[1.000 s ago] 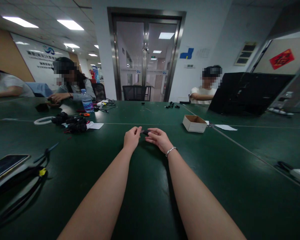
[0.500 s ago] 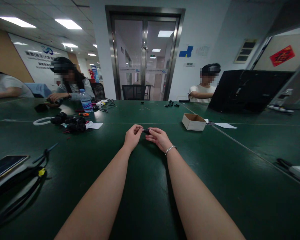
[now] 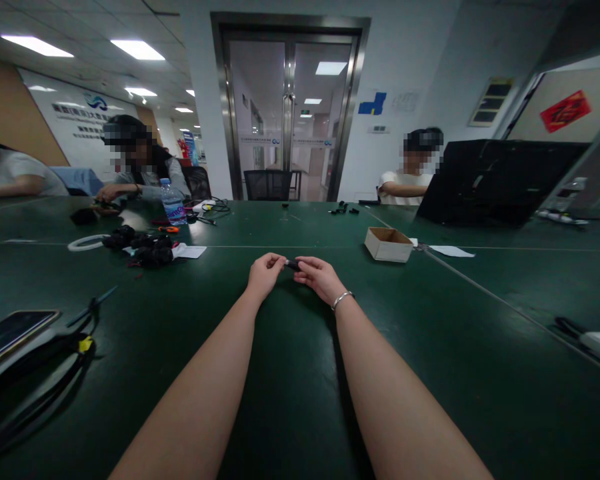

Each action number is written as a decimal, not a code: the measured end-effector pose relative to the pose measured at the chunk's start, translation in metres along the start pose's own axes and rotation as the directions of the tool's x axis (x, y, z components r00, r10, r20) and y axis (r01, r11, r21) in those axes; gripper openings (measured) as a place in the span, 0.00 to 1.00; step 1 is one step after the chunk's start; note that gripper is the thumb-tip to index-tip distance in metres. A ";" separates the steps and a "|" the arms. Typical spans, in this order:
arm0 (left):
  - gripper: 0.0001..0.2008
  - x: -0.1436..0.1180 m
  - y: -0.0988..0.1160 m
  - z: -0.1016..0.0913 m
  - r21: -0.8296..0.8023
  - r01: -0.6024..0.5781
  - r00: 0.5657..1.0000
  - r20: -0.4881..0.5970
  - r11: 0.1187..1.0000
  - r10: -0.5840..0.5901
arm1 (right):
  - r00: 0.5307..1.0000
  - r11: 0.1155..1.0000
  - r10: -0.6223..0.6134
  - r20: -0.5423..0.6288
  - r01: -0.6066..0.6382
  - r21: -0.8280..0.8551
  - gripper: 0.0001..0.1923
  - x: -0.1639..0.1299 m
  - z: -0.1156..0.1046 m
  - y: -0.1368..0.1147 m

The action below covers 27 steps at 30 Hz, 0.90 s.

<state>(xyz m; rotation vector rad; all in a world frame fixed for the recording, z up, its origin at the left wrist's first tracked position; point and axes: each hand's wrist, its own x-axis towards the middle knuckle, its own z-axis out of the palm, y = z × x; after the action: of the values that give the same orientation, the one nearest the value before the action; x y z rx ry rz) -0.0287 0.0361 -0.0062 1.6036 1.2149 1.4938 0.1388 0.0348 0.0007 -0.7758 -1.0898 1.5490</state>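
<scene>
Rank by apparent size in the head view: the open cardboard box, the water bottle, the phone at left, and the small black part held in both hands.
1. Phone, though it lies nearest the camera.
2. Cardboard box.
3. Water bottle, farther off, so its true size is unsure.
4. Small black part, pinched between left hand and right hand.

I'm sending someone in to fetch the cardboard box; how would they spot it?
On the long green table, look past the person's right hand, toward the black open case. The cardboard box sits there beside a white paper slip: small, brown, open-topped, the only cardboard thing on the table.
</scene>
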 end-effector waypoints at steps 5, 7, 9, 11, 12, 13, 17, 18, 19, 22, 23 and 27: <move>0.19 -0.001 0.002 -0.003 0.096 0.078 0.997 0.006 0.992 -0.079 | 0.999 1.000 -0.024 0.032 0.025 -0.015 0.11 0.000 -0.001 0.001; 0.20 -0.003 0.006 -0.004 0.180 0.104 0.994 -0.004 0.978 -0.105 | 0.999 0.999 -0.030 0.037 0.030 -0.016 0.12 0.000 -0.002 0.001; 0.22 -0.005 0.009 -0.005 0.251 0.113 0.994 -0.014 0.961 -0.113 | 0.999 0.999 -0.031 0.041 0.031 -0.011 0.13 0.000 -0.002 0.001; 0.24 -0.006 0.012 -0.005 0.300 0.115 0.993 -0.022 0.947 -0.113 | 0.998 1.000 -0.027 0.056 0.027 -0.012 0.13 -0.001 -0.002 0.000; 0.24 -0.006 0.012 -0.005 0.319 0.118 0.993 -0.027 0.940 -0.116 | 0.997 1.000 -0.024 0.067 0.025 -0.016 0.13 -0.001 -0.001 0.000; 0.24 -0.006 0.012 -0.006 0.336 0.123 0.992 -0.032 0.934 -0.120 | 0.997 1.000 -0.022 0.078 0.023 -0.020 0.14 -0.001 -0.001 0.000; 0.25 -0.005 0.011 -0.006 0.371 0.147 0.989 -0.052 0.917 -0.138 | 0.993 0.999 -0.016 0.115 0.020 -0.033 0.15 -0.002 -0.001 -0.001; 0.25 -0.005 0.010 -0.006 0.364 0.149 0.989 -0.055 0.919 -0.139 | 0.993 0.999 -0.015 0.115 0.019 -0.031 0.15 -0.002 0.000 -0.001; 0.25 -0.004 0.009 -0.006 0.346 0.144 0.990 -0.051 0.927 -0.135 | 0.994 0.999 -0.014 0.108 0.017 -0.029 0.15 -0.002 0.000 -0.001; 0.18 -0.002 0.007 -0.002 0.185 0.075 0.997 -0.018 0.980 -0.073 | 0.998 1.000 -0.018 0.053 0.019 -0.016 0.13 -0.001 0.000 -0.001; 0.15 -0.002 0.007 -0.001 0.117 0.044 0.999 -0.007 0.992 -0.043 | 0.999 1.000 -0.018 0.035 0.018 -0.014 0.12 0.000 0.000 0.000; 0.15 -0.001 0.003 0.004 0.000 0.070 0.997 0.018 0.998 -0.070 | 1.000 1.000 -0.009 0.012 0.009 -0.026 0.11 0.001 0.000 0.000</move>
<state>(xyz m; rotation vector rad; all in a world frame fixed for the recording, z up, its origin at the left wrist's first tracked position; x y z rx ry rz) -0.0240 0.0344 -0.0042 1.5543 1.2484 1.4330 0.1386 0.0358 0.0007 -0.7795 -1.1221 1.5365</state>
